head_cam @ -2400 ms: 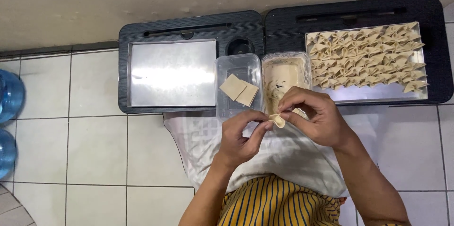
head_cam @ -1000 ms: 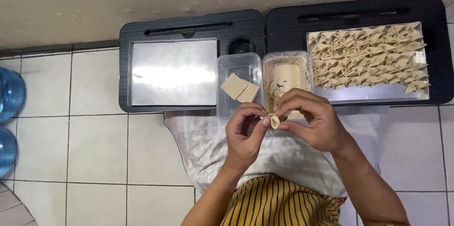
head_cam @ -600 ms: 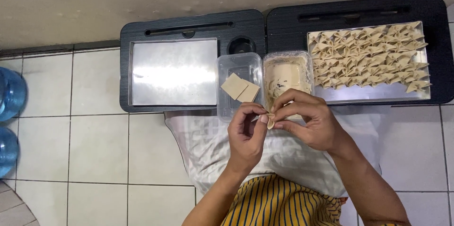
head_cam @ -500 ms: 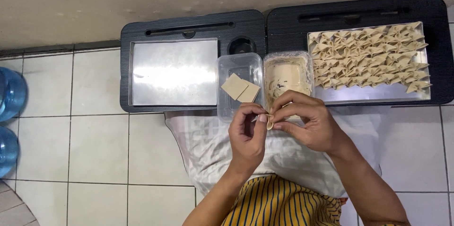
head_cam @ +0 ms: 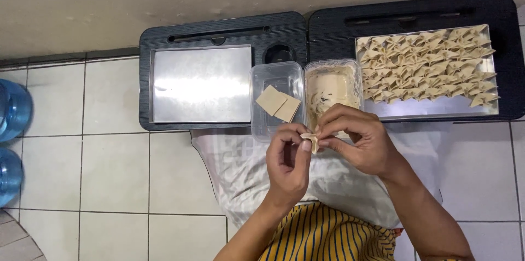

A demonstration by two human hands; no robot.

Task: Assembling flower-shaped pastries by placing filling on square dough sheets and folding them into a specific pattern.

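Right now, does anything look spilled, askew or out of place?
Nothing stands out. Both hands, left hand and right hand, pinch one dumpling; folded dumplings sit in neat rows on their tray.

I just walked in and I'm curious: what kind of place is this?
Probably a home floor set up for making dumplings: low black tables on white tiles, a tray of folded dumplings, and both hands pinching a wrapper.
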